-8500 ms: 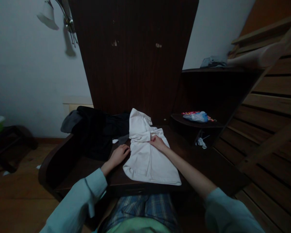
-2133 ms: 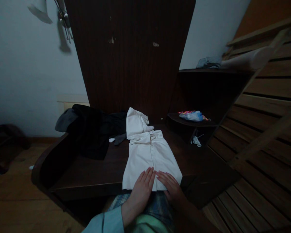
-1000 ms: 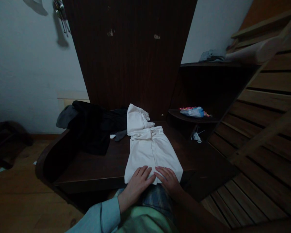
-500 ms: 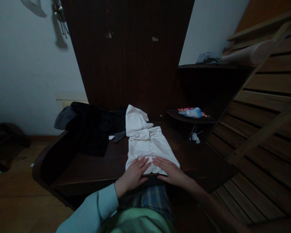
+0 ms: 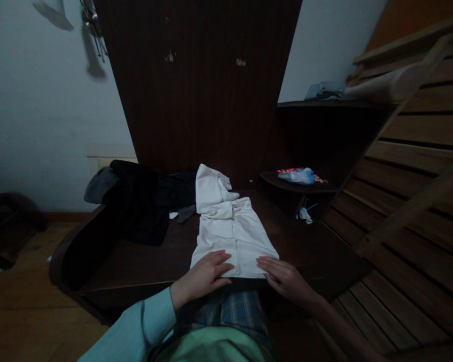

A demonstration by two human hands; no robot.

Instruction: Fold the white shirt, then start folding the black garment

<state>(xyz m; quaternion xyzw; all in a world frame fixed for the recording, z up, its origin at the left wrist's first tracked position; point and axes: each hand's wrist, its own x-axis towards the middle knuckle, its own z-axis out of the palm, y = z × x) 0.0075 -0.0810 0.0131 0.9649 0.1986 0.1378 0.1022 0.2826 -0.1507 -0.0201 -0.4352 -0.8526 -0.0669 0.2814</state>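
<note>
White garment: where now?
Head view, lower centre: white garment lies on the bench right of black clothes, left hand and right hand at its near edge.

Looking at a dark wooden bench [image 5: 154, 264] here, curved end [image 5: 66, 264] on the left. Got a white garment [image 5: 236, 229] laid out on it, right up to the front edge [image 5: 136, 285], plus a heap of black clothes [image 5: 141, 206] over on the left and a tiny white scrap [image 5: 173, 215] between them. Also got a small rounded shelf [image 5: 305, 189] on the right, holding a bluish plastic bag [image 5: 298, 176].
</note>
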